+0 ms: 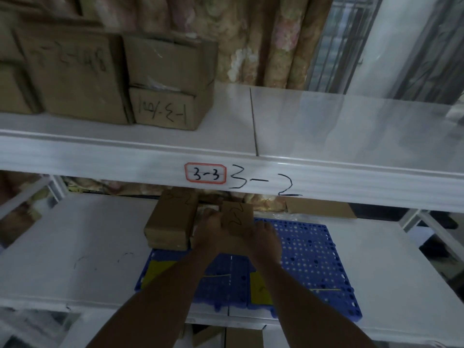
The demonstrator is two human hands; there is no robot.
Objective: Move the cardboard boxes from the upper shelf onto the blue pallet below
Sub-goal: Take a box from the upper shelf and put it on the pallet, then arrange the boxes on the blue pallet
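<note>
A small cardboard box (237,217) with black marker writing sits between both my hands over the back of the blue pallet (308,249) on the lower shelf. My left hand (208,229) grips its left side and my right hand (266,237) its right side. To its left another cardboard box (170,222) rests at the pallet's back left corner. On the upper shelf (326,126), at the left, stand several more cardboard boxes: a large one (75,74), a medium one (168,61) and a small one (165,109) under it.
The upper shelf's front beam (351,179) carries the labels "3-3" and "3-2" and overhangs the lower shelf. A flat cardboard piece (319,208) lies behind the pallet at the right. Yellow tape patches (259,288) mark the pallet. Patterned curtains (263,41) hang behind.
</note>
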